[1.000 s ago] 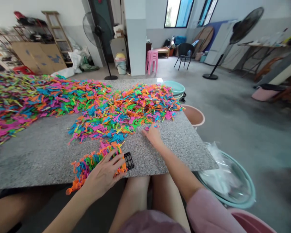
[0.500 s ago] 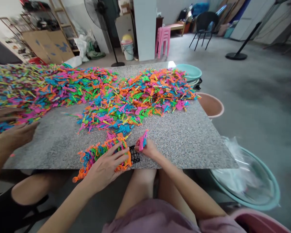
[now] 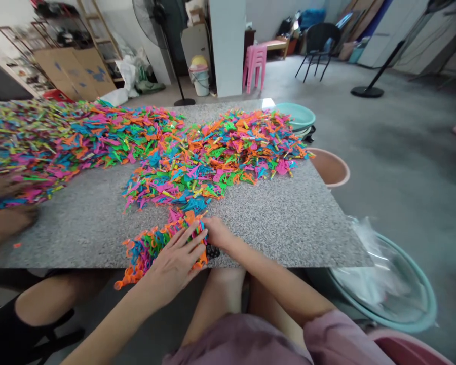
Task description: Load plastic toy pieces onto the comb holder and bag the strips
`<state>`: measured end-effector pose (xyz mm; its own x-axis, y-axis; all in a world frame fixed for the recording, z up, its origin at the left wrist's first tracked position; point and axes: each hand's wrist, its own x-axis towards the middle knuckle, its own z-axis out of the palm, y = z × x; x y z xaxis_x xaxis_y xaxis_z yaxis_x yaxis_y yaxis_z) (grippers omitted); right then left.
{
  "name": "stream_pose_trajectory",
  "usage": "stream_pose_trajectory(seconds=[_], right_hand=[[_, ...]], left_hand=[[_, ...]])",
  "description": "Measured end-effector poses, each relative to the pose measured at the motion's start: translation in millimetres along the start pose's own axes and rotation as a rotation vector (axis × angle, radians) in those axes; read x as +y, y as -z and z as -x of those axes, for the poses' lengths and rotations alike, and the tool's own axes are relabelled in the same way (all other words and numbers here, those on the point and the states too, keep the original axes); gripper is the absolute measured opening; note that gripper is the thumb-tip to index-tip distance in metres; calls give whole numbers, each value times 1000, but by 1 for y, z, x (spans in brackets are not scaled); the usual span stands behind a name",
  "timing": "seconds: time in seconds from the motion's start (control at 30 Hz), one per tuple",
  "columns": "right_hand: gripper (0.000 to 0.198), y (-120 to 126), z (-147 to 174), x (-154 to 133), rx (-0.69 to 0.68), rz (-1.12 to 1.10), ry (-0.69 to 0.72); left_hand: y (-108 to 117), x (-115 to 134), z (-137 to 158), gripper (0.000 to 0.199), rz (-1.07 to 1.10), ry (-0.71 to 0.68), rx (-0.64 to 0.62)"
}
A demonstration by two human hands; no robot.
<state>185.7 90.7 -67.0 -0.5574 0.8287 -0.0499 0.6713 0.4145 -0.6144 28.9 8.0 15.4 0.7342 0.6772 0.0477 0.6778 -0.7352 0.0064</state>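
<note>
Several bright plastic toy pieces (image 3: 152, 242), some pistol-shaped, stand packed in a row at the table's front edge, round orange ends outward. Across the row's right part lies my left hand (image 3: 175, 253), open, its fingers stretched and spread over the pieces. My right hand (image 3: 218, 233) is closed at the row's right end, its fingertips touching my left fingers. Pink and blue bits of toy pieces show at its fingertips, mostly hidden. Below it, a black grid tray (image 3: 213, 251) pokes out from under the row.
A large heap of mixed plastic pieces (image 3: 220, 147) covers the back of the speckled table (image 3: 289, 218). Another person's hands (image 3: 11, 223), blurred, work at the left heap. Basins (image 3: 406, 319) stand by the right edge, one holding clear plastic bags (image 3: 376, 274).
My right hand has moved left with the pink and blue toy pieces, from above the black tray to the row's end. My left hand stays on the row. The other person's hands moved left.
</note>
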Motion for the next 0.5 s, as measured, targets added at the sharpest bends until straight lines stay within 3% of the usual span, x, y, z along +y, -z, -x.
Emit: stream_pose_trajectory(seconds=[0.1, 0.23, 0.3, 0.4, 0.5], right_hand=[[24, 14, -14, 20, -12, -13, 33], [39, 34, -34, 51, 296, 223, -93], [41, 37, -36, 63, 294, 357, -56], [43, 35, -14, 77, 257, 477, -9], [45, 31, 34, 89, 271, 550, -18]], left_hand=[[-5, 3, 0, 26, -20, 29, 15], [-8, 3, -1, 27, -52, 37, 40], [-6, 3, -1, 24, -53, 34, 49], [-3, 3, -1, 23, -45, 22, 44], [-4, 4, 0, 24, -37, 42, 17]])
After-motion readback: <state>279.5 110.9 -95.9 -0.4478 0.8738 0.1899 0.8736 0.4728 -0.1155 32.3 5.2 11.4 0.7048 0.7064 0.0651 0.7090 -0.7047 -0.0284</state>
